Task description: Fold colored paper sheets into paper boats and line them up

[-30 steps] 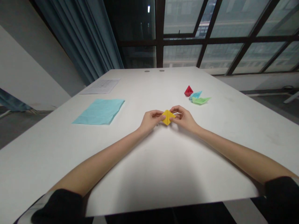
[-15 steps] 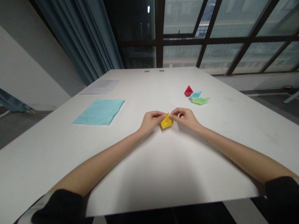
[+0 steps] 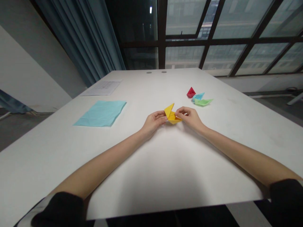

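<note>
A folded yellow paper boat (image 3: 174, 119) is held between my two hands over the middle of the table. One pointed flap stands up at its left, and the rest opens out into a shallow hollow on the right. My left hand (image 3: 153, 123) pinches its left side, thumb in front and fingers behind. With thumb and fingertips closed, my right hand (image 3: 189, 116) grips the inner right part of the paper. Some of the folds are hidden behind the fingers.
Beyond my right hand lie small folded papers: a red one (image 3: 191, 92), a light blue one (image 3: 198, 97) and a green one (image 3: 203, 102). Light blue sheets (image 3: 101, 113) lie at left on the white table (image 3: 151, 176), with a printed page (image 3: 101, 88) behind.
The yellow paper has gone from a compact, closed shape to a spread boat shape with a raised left flap. Both hands have shifted their grip slightly.
</note>
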### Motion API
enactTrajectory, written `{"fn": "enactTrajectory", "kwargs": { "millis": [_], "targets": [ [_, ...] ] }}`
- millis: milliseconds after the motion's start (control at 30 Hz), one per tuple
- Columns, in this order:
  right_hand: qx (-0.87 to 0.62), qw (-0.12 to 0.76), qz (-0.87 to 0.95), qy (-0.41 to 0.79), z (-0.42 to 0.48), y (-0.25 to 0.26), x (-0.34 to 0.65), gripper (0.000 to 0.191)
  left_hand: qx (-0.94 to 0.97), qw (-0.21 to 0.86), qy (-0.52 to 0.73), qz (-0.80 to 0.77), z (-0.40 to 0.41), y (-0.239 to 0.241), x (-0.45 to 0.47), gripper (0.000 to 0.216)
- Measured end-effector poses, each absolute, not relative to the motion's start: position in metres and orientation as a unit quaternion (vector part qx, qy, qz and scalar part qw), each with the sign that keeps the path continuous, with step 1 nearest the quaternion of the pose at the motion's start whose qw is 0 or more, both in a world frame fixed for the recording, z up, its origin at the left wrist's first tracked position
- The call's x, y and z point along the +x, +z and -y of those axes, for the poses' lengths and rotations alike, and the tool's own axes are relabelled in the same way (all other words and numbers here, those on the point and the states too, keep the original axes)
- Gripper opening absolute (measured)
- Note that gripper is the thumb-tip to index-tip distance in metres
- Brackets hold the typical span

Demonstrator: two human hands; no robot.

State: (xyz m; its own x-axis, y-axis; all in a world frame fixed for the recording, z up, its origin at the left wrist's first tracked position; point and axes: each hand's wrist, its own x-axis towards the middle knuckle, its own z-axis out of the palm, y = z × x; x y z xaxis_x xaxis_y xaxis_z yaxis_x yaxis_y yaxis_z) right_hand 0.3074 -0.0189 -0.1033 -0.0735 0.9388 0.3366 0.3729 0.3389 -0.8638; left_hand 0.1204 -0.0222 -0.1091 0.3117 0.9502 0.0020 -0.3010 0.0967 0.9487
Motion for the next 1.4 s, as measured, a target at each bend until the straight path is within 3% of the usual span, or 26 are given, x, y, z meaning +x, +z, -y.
{"fn": "enactTrajectory", "kwargs": {
  "millis": [133,267,467,700,1067,1200,1400],
  "targets": [
    [-0.48,0.436,0.701,0.296,0.021,-0.104,0.304,0.018,0.448,0.675,0.486,-0.329,0.022,-0.109,0.122,0.037],
    [-0.458,0.462,0.685,0.326,0.026,-0.105,0.299,0.024,0.431,0.674,0.499,-0.333,0.021,-0.107,0.123,0.035],
    [-0.466,0.44,0.686,0.343,0.032,-0.107,0.295,0.055,0.424,0.657,0.507,-0.361,0.022,-0.106,0.122,0.035],
    [-0.492,0.378,0.737,0.27,0.023,-0.103,0.308,0.023,0.504,0.593,0.491,-0.391,0.016,-0.114,0.116,0.032],
    [-0.487,0.285,0.794,0.227,0.017,-0.096,0.317,0.022,0.563,0.561,0.452,-0.405,0.012,-0.119,0.11,0.039],
    [-0.48,0.254,0.812,0.214,0.012,-0.097,0.324,0.019,0.589,0.495,0.478,-0.423,0.013,-0.115,0.107,0.044],
    [-0.47,0.222,0.827,0.215,0.011,-0.103,0.328,0.022,0.695,0.388,0.4,-0.454,0.012,-0.116,0.104,0.013]
  ]
}}
